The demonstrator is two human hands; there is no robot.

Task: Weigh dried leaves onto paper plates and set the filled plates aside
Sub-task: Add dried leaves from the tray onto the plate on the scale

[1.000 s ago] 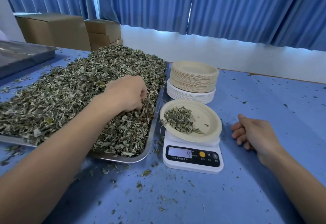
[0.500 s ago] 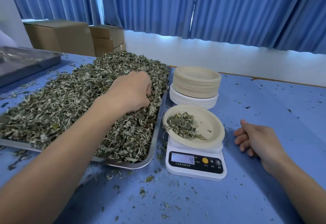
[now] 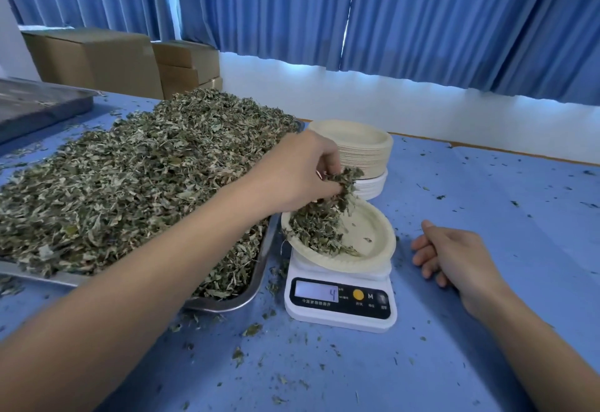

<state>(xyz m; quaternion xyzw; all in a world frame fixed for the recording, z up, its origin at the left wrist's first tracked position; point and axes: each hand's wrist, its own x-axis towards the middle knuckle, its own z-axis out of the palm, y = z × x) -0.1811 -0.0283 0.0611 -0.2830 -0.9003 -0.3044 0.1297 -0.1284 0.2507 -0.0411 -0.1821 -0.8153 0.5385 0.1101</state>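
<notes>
Head camera looks down on the weighing station, and the left hand (image 3: 302, 174) is right over the paper plate (image 3: 378, 260) that sits on the scale (image 3: 341, 317). The fingers are bunched downward around a clump (image 3: 347, 181) of leaf, thumb and fingertips pinching it, with strands trailing from the grip toward the plate's far-left edge. Whether the grip is loosening, one frame cannot tell. Below it, a small pile (image 3: 315, 233) covers the left half of the plate, while the right half is bare. The display shows a 4.

The supply is close by. The dried leaves (image 3: 130, 184) are heaped high on a metal tray (image 3: 256, 288) just left of the scale.

This stuff looks featherweight, brittle and loose. It should crumble under a hard squeeze and shed from a slack one, as the crumbs all over the blue table (image 3: 487, 191) suggest. A gathered fingertip pinch from above, lowered close before letting go, seems the way. The plate looks thin and light, so I would lift it by opposite rims or from beneath, and keep it level.

The right hand (image 3: 454, 256) rests on the table just right of the scale, fingers loosely curled, gripping nothing and clear of the plate. Spare plates (image 3: 360, 148) wait in a stack just behind the scale.
</notes>
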